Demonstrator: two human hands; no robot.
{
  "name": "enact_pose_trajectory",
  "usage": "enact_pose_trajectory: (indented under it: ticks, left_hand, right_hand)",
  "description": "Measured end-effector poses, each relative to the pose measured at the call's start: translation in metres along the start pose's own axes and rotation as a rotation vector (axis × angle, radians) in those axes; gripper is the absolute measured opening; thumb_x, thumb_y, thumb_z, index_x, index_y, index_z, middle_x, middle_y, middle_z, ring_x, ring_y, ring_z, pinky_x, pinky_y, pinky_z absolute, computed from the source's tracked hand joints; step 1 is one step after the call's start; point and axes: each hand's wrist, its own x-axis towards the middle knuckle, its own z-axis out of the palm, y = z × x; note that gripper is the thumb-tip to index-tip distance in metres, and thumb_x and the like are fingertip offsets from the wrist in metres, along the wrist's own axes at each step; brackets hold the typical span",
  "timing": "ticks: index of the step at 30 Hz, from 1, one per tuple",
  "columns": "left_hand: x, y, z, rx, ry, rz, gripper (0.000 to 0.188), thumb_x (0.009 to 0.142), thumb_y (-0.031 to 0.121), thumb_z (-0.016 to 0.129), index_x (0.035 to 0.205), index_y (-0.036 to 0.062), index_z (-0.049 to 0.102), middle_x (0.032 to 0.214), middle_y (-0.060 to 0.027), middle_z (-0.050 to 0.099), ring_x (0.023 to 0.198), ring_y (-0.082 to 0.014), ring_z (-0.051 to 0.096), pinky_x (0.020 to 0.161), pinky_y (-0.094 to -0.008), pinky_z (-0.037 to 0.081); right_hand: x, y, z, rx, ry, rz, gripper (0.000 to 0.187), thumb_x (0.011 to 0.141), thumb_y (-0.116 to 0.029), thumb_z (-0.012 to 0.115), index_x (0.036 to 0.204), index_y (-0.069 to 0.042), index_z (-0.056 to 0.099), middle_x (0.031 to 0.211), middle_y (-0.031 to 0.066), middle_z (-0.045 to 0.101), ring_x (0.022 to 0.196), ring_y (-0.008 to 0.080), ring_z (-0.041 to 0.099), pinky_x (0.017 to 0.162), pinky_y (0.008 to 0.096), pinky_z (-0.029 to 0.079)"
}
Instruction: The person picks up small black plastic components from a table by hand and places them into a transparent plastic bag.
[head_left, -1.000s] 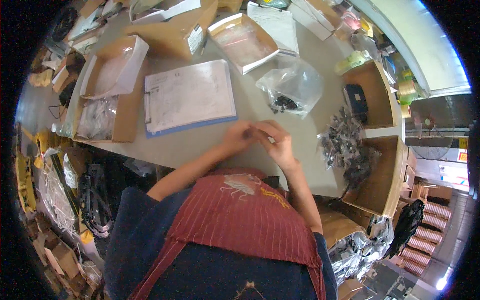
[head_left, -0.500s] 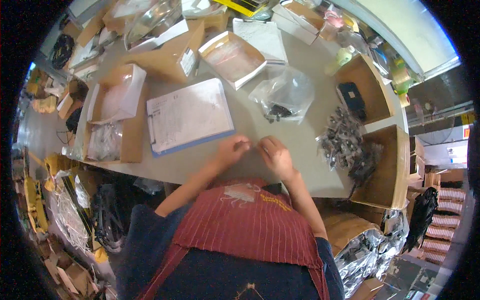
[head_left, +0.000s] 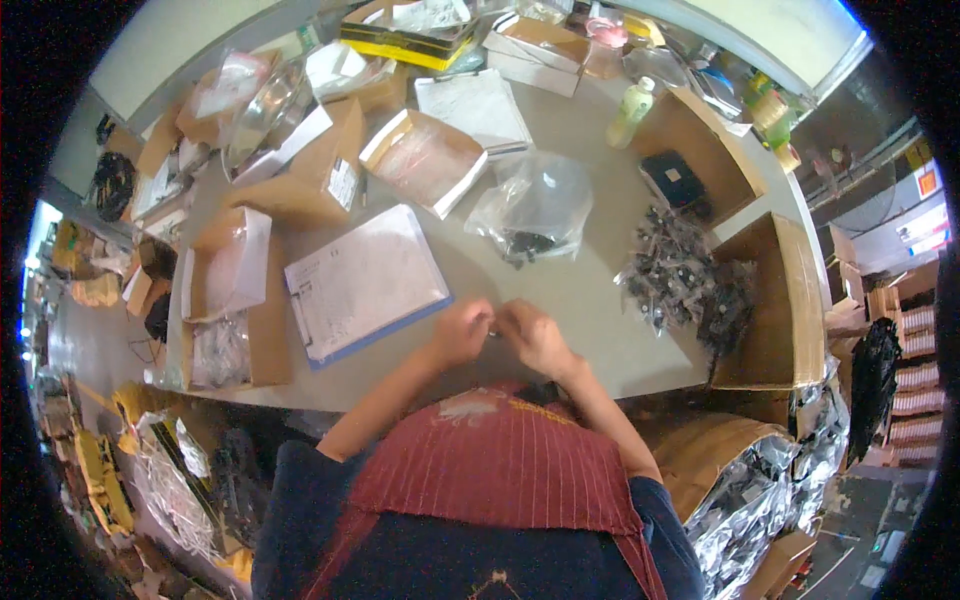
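Left hand (head_left: 465,331) and right hand (head_left: 537,340) closer together, clipboard (head_left: 395,325) nearby

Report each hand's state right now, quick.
Left hand: curled and blurred; whether it holds anything cannot be told.
Right hand: bent inward, close beside the left; any small item in it is too unclear to tell.

blue clipboard (head_left: 381,331): under paper (head_left: 370,280) | pale-green bottle (head_left: 628,114): beside carton (head_left: 705,140) | fan (head_left: 836,170): right
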Motion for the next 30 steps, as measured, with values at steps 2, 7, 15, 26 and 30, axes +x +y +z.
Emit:
enact_pose_trajectory:
  ticks: [2,7,15,26,30]
  left_hand:
    - [0.009,0.013,-0.009,0.045,0.000,0.145,0.007,0.093,0.011,0.059,0.097,0.0062,0.062,0.088,-0.0154,0.066,0.079,-0.0361,0.064,0.070,-0.0423,0.052]
    - [0.046,0.012,-0.011,0.009,-0.045,0.143,0.008,0.091,0.008,0.063,0.098,0.0062,0.061,0.090,-0.0118,0.064,0.080,-0.0299,0.062,0.073,-0.0378,0.050]
    - [0.198,-0.054,-0.053,0.036,0.363,-0.047,0.012,0.092,0.006,0.061,0.104,0.0043,0.063,0.097,-0.0121,0.068,0.092,-0.0254,0.065,0.082,-0.0343,0.051]
    - [0.275,-0.137,-0.064,0.423,0.200,-0.234,0.025,0.087,0.023,0.065,0.101,0.0038,0.073,0.102,-0.0208,0.072,0.101,-0.0376,0.067,0.088,-0.0441,0.051]
    - [0.260,-0.118,-0.084,0.297,0.250,-0.162,0.025,0.093,0.029,0.066,0.103,0.0079,0.075,0.096,-0.0155,0.074,0.089,-0.0306,0.070,0.080,-0.0386,0.053]
  right_hand:
    - [0.000,-0.002,-0.006,0.095,-0.057,0.015,0.013,0.094,-0.012,0.058,0.104,-0.003,0.061,0.095,0.0220,0.065,0.088,0.0426,0.063,0.076,0.0467,0.051]
    - [-0.002,0.006,-0.022,0.083,-0.060,0.171,0.013,0.096,-0.014,0.058,0.099,-0.001,0.060,0.088,0.0184,0.065,0.079,0.0280,0.064,0.069,0.0389,0.050]
    - [-0.009,0.002,-0.077,0.760,0.818,0.214,0.017,0.102,-0.015,0.056,0.092,-0.002,0.060,0.082,0.0040,0.061,0.074,0.0120,0.058,0.069,0.0281,0.047]
    - [-0.052,0.023,-0.050,0.527,0.563,0.477,0.019,0.098,-0.016,0.062,0.099,0.003,0.064,0.088,0.0078,0.069,0.074,0.0136,0.065,0.070,0.0295,0.054]
    - [-0.055,0.035,-0.055,0.514,0.579,0.521,0.019,0.097,-0.015,0.061,0.103,0.002,0.065,0.087,0.0086,0.070,0.075,0.0153,0.068,0.070,0.0289,0.054]
